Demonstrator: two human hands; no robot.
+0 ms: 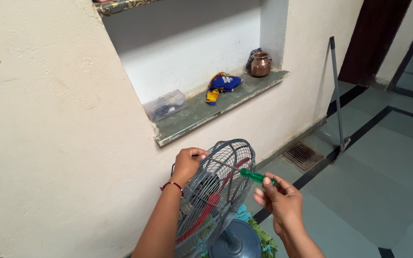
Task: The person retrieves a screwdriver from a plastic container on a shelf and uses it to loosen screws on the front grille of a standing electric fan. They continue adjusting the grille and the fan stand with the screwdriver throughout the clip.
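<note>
My left hand (pixel 187 163) grips the rim of the grey wire-caged pedestal fan (pixel 218 191) by the wall; my right hand (pixel 280 200) grasps a green-handled screwdriver (pixel 256 177) against its grille.

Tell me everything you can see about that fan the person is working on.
The fan is a small table model with a grey wire cage, red blades showing behind the bars and a round grey-blue base. It stands close to the cream wall, below the stone shelf, tilted in this view. The left hand grips the cage's upper rim. The right hand holds a green-handled screwdriver, its metal shaft reaching to the front grille.
</note>
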